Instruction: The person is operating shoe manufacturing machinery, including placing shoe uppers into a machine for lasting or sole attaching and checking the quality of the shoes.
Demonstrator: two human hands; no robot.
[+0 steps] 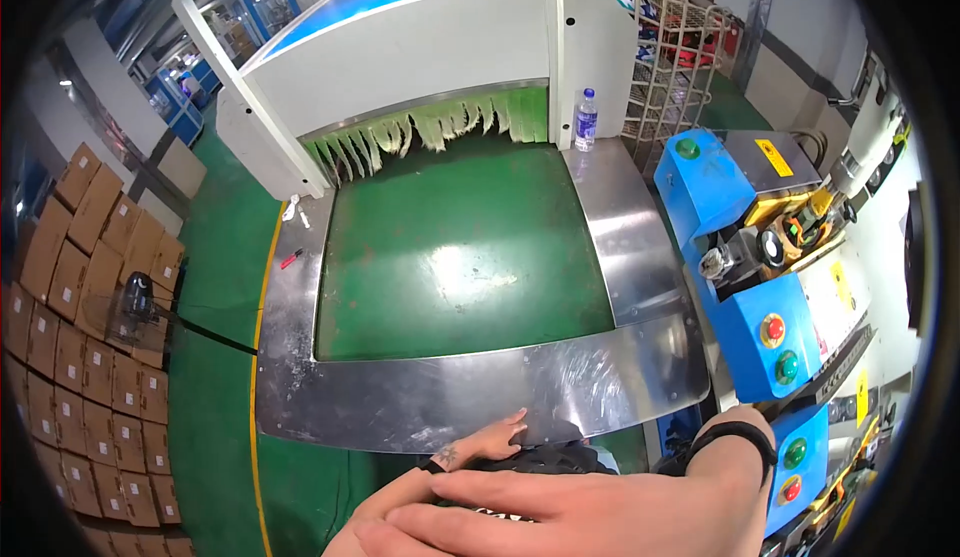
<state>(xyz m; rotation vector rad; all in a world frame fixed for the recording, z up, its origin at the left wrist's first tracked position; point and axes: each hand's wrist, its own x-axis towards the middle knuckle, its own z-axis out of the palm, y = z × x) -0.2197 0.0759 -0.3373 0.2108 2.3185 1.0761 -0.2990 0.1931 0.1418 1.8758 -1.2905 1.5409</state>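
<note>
My left hand (488,440) is at the front edge of a steel-framed conveyor table, its fingers apart and nothing seen in them. My right hand (560,505) is large and close to the camera, fingers stretched out toward the left across my left forearm; no object shows in it. A black band circles my right wrist. Beyond both hands, the steel frame (440,397) surrounds a bare green conveyor belt (460,257). The belt runs under a ragged green fringe curtain (430,125) into a white machine housing (410,52).
A red marker-like object (291,258) lies on the left rail, and a water bottle (586,120) stands on the right one. Blue machines with push buttons (773,330) flank the right. Stacked cartons (100,377), a black fan (138,297) and a wire rack (668,57) stand around.
</note>
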